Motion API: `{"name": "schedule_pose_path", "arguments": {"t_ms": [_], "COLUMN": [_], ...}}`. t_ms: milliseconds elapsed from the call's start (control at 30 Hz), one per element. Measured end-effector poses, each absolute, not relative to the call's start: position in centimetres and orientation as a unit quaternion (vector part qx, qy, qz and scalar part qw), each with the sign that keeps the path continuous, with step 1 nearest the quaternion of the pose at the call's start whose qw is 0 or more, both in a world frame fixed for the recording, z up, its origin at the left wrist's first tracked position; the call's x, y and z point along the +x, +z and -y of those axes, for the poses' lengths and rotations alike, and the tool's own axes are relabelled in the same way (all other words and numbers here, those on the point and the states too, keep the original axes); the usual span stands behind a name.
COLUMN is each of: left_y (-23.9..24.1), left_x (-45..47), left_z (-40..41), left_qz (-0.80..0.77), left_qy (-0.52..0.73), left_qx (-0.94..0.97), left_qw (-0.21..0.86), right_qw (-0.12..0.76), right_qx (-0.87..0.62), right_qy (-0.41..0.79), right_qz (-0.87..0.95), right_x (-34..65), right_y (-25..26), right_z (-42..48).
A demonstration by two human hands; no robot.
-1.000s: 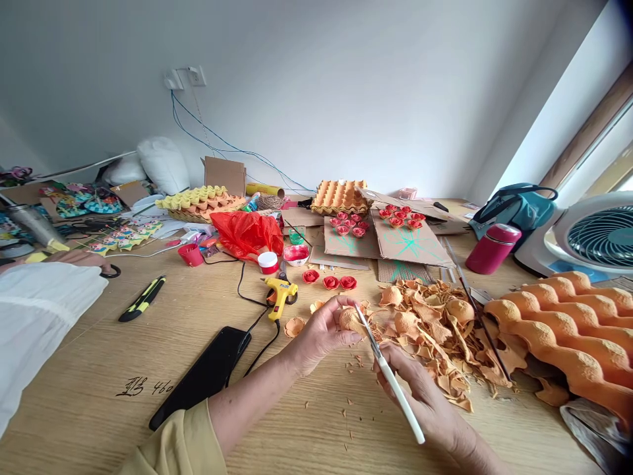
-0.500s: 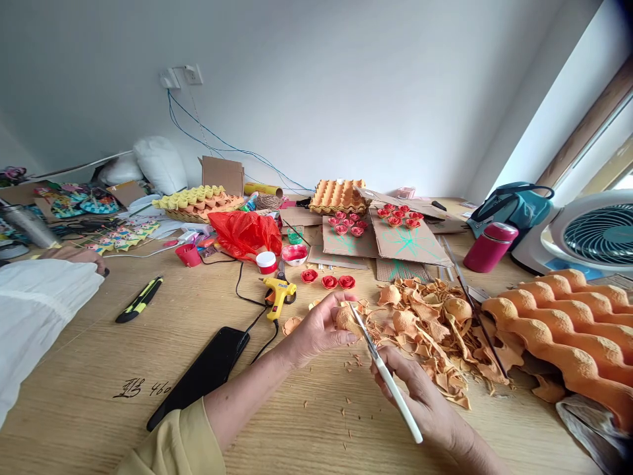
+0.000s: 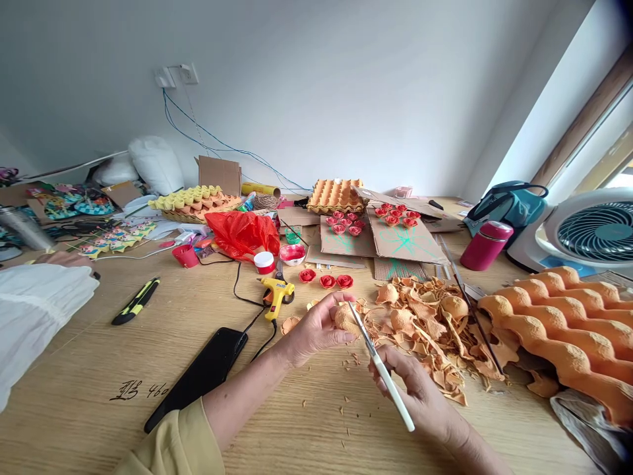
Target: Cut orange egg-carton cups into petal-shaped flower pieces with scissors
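Between the fingers and thumb of my left hand [image 3: 316,333] is an orange egg-carton cup [image 3: 346,319], its rounded bottom facing me. My right hand [image 3: 415,389] grips white-handled scissors [image 3: 390,389], whose blades rest against the cup's right edge. To the right lies a heap of orange carton scraps [image 3: 435,330] with several cut cups in it. A cut petal-shaped piece [image 3: 290,324] sits just left of my left hand. Beyond my hands stand red paper roses [image 3: 327,282] in a short row.
A yellow glue gun [image 3: 278,295] with its cord, a black phone [image 3: 198,376] and a utility knife [image 3: 137,301] lie to the left. Large orange egg trays [image 3: 558,316] fill the right side, near a pink bottle [image 3: 487,245] and a fan [image 3: 593,227]. A co-worker's white sleeve [image 3: 44,297] reaches in at far left.
The view has shifted slightly to the right. Both hands keep their hold on the cup and the scissors, with the scissor handle swung a little; the co-worker's sleeve has drawn back slightly leftward.
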State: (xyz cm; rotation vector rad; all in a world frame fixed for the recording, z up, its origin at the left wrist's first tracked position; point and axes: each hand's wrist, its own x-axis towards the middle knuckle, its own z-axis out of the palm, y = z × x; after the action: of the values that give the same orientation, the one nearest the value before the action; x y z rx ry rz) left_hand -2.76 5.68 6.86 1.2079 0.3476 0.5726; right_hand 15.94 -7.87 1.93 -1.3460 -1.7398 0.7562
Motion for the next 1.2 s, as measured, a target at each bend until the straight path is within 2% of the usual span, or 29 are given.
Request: {"name": "schedule_pose_path", "arguments": {"t_ms": [200,400,600,867,1067,1200], "left_y": [6.8,6.1,7.1,8.5,7.5,7.0], "left_x": [-2.4,-2.6,-3.1,-4.9,-6.8,-7.8], "left_z": [-5.3,-6.6,-8.3,-7.9,-7.5,-7.6], "left_qz": [-0.201,-0.274,-0.248,-0.286,-0.336,-0.335], "left_qy": [0.310,0.317,0.374,0.421,0.457,0.478], "left_qx": [0.526,0.386,0.336,0.377,0.323,0.303], "left_qw": [0.766,0.822,0.828,0.774,0.758,0.753], "right_qw": [0.454,0.473,0.386,0.201,0.163,0.123], "right_qx": [-0.538,-0.554,-0.616,-0.612,-0.568,-0.578], "right_qy": [0.316,0.319,0.210,0.054,0.074,0.091], "right_qz": [0.636,0.606,0.654,0.763,0.803,0.802], "right_x": [16.2,16.8,16.9,15.0,9.0,6.2], "right_y": [2.1,2.9,3.6,2.9,0.5,0.9], "right_z": [7.8,8.0,7.9,10.1,15.8,15.7]}}
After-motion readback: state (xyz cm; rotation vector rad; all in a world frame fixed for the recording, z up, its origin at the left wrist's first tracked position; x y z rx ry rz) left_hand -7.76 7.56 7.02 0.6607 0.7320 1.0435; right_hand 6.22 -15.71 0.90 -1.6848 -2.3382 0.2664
